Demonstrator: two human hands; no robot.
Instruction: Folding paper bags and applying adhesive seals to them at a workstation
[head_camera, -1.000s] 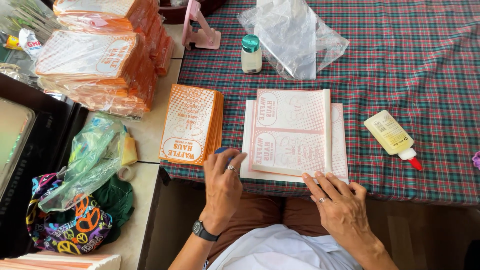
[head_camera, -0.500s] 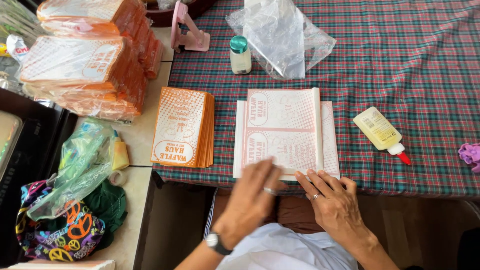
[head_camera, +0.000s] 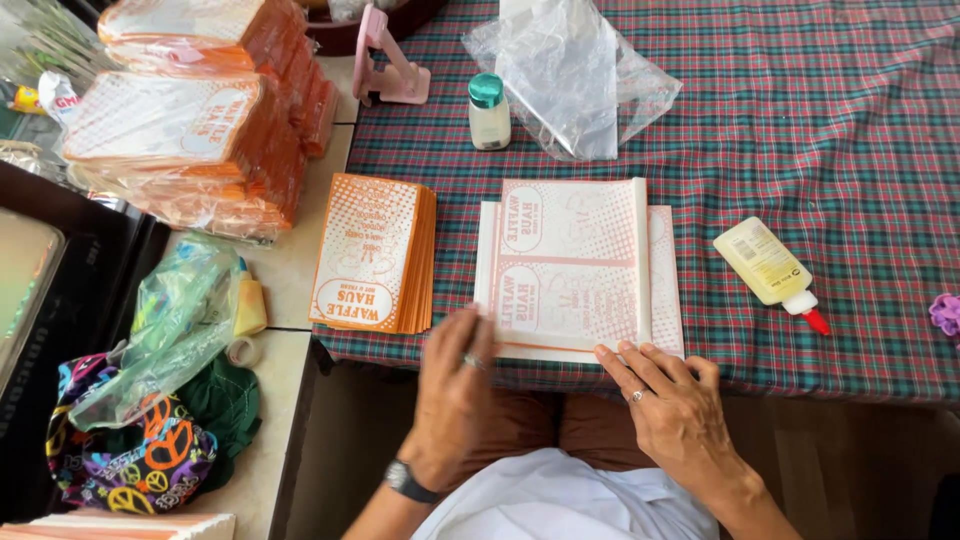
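Observation:
A pile of flat white paper sheets with faint pink print (head_camera: 575, 265) lies on the plaid tablecloth (head_camera: 820, 130), its top sheet folded over at the right. My left hand (head_camera: 455, 395) rests on the pile's near left corner, fingers spread flat on the paper. The fingertips of my right hand (head_camera: 670, 400) press the pile's near edge toward its right side. Neither hand grips anything. To the left of the pile sits a stack of orange printed paper bags (head_camera: 375, 252).
A yellow glue bottle with a red tip (head_camera: 768, 268) lies right of the pile. Behind it are a small teal-capped bottle (head_camera: 488, 110), a crumpled clear plastic bag (head_camera: 580, 75) and a pink stand (head_camera: 385, 60). Wrapped orange bundles (head_camera: 190, 140) and bags crowd the left counter.
My left hand has moved right from beside the orange stack onto the pile's near left corner. My right hand stays at the near edge. The view has shifted slightly.

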